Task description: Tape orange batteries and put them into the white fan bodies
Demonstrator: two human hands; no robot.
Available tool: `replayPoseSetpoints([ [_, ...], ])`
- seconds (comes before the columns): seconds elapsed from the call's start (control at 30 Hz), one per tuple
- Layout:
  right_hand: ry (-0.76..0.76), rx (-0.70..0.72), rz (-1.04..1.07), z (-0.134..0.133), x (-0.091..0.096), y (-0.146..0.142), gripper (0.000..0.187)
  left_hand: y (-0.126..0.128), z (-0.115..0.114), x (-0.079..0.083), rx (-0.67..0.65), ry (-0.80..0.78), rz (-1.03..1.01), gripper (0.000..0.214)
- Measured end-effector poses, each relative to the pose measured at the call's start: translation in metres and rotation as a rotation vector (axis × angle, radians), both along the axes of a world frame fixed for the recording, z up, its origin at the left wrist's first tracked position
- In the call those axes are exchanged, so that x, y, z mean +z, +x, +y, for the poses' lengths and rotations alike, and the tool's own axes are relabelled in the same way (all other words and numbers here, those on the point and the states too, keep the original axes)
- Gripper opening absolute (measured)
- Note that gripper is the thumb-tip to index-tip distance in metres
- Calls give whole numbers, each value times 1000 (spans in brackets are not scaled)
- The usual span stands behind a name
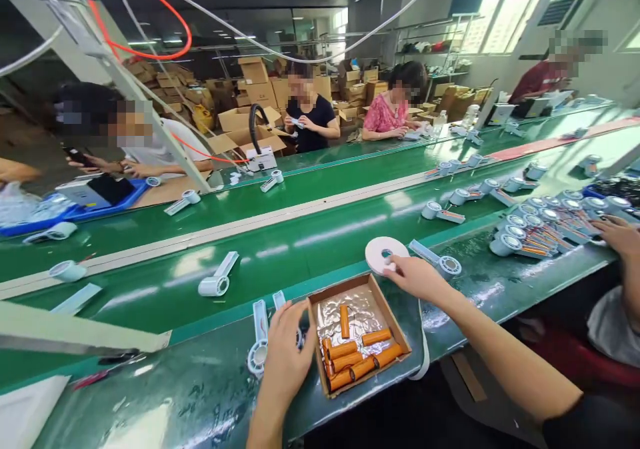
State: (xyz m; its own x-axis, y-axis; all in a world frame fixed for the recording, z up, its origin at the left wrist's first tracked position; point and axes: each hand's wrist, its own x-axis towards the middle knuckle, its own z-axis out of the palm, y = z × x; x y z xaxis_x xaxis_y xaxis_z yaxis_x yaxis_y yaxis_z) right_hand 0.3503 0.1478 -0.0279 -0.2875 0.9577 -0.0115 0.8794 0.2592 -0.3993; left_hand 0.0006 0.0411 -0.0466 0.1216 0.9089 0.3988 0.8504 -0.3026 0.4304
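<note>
Head view: The right hand [413, 276] pinches the lower edge of a white roll [375, 249] between thumb and fingers. A pale strip [425, 349] hangs over the counter [200, 396] edge, below the right wrist. The left hand [290, 342] is loosely curved, thumb apart from the fingers, at the left wall of a cardboard box [400, 332]; whether it grips anything cannot be told. Between the two hands, the box contains orange cylinders [376, 337], mostly gathered toward its near side, on clear plastic wrap [367, 306]. Just beyond the left hand lies a pale blue plastic piece [261, 322], partly hidden by it. A similar piece [449, 266] lies just past the right hand. Well to the right of the right hand, a co-worker's hand [620, 234] is at a cluster of such pieces [543, 219].
</note>
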Motion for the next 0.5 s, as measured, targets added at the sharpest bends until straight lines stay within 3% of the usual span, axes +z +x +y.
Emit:
replayPoseSetpoints([
  [0.1,-96,-332,-17,-15,-52,51,45,71,42,28,-259,-132,45,34],
  [0.17,-80,-361,105,-28,-81,60,45,123,76,37,-436,-279,167,36],
  [0.23,-44,-316,220,-38,-98,57,39,169,112,35,-534,-375,265,41],
  [0.33,-10,-291,304,-47,-99,48,36,213,157,19,-558,-484,385,50],
  [0.5,92,-100,491,-67,-64,39,24,228,190,-1,-526,-562,483,48],
])
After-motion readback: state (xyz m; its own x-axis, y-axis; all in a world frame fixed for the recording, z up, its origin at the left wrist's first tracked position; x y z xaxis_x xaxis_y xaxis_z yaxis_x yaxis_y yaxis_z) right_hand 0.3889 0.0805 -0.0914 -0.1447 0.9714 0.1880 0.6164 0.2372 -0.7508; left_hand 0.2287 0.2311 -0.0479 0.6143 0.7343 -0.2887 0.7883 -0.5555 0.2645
